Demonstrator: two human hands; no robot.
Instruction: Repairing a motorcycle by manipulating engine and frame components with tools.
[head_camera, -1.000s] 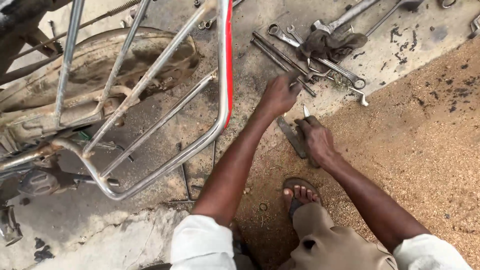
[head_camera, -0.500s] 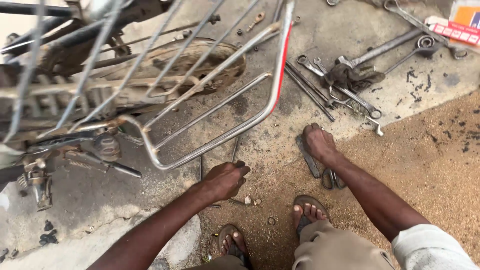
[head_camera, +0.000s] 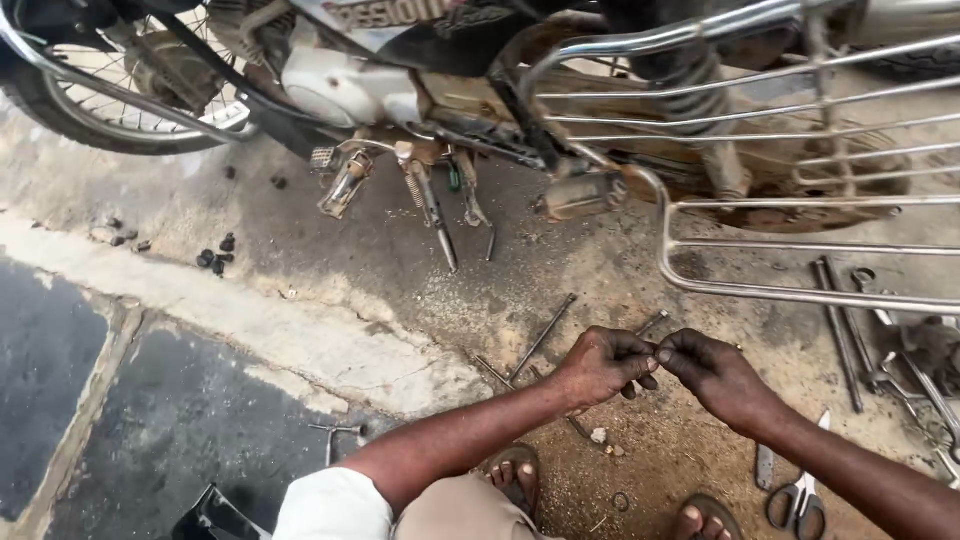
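- The motorcycle (head_camera: 420, 80) fills the top of the view, its spoked wheel (head_camera: 110, 95) at the far left. The view has swung left since half a second ago, when the wheel was out of sight.
- A chrome rack (head_camera: 800, 215) juts from the bike on the right, above the concrete floor (head_camera: 330, 270).
- The left hand (head_camera: 600, 367) was low by the floor half a second ago and well apart from the other. It is now raised, and its fingers (head_camera: 640, 360) are curled nearly shut.
- The right hand (head_camera: 717, 377) has left the flat tool it rested on and now meets the left, fingertips touching. In my judgement, picking up has given way to fitting or checking a small piece.
- That piece (head_camera: 656, 353) sits pinched where the two hands meet, above the floor and below the rack. It is too small to tell its kind.
- Wrenches (head_camera: 880, 330) lie on the floor at the right.
- Thin rods (head_camera: 541, 340) lie just beyond the left hand.
- Scissors (head_camera: 797, 505) lie by the right forearm.
- No box or tray shows, and every loose tool lies on the bare floor.
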